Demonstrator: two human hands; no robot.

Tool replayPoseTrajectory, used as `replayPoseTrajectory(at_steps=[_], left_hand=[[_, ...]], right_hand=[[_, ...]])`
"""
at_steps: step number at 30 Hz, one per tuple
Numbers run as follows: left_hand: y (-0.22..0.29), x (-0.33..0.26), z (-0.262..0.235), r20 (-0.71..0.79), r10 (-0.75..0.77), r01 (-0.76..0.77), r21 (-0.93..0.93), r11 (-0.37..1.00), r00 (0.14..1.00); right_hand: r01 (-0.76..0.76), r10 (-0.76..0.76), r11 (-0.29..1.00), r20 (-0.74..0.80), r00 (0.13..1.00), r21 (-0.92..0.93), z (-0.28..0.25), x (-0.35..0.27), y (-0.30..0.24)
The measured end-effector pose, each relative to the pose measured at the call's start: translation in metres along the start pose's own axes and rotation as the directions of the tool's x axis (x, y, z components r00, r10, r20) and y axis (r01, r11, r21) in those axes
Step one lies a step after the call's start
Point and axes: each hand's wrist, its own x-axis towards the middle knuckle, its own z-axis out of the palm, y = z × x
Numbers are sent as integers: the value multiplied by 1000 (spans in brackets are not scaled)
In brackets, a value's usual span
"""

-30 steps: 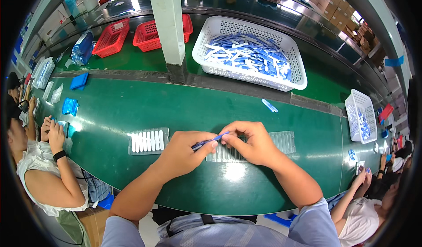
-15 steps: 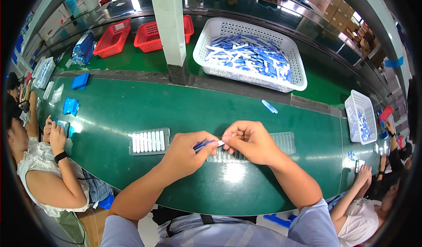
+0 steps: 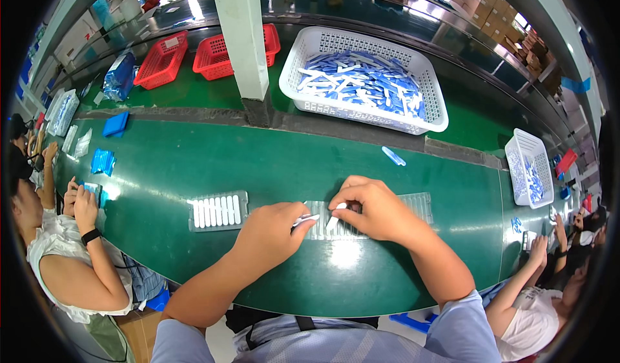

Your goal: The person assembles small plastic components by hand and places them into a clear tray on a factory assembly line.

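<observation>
My right hand (image 3: 378, 209) pinches a white flat stick (image 3: 334, 223) with rounded ends, tilted above a clear ribbed plastic tray (image 3: 316, 209). Closed around a few similar sticks (image 3: 306, 219) is my left hand (image 3: 272, 232), just left of that tray; its fingers partly hide them. More clear ribbed tray (image 3: 416, 205) shows beyond my right hand; whether it is the same piece I cannot tell. To the left of my left hand lies another clear tray (image 3: 243, 201), with several white sticks (image 3: 217, 211) side by side in it.
A white basket (image 3: 299, 98) full of blue and white sticks stands behind the green table (image 3: 174, 150), near a pale post (image 3: 240, 40). One loose blue stick (image 3: 393, 156) lies before it. Red baskets (image 3: 161, 60) are at back left. Co-workers sit on both sides.
My hands have moved apart. The right one now holds a single white stick over the tray, while the left has turned slightly with its sticks.
</observation>
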Motion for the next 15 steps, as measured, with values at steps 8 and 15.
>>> replayPoseTrajectory(at_steps=[8,15], left_hand=[[-5,-1,3,-29,84,-78,169,983,996],[-9,4,14,-191,146,-113,171,979,971]], right_hand=[[86,-90,991,-40,995,-97,13,4,-1],[296,-333,910,-87,939,-291,21,7,7]])
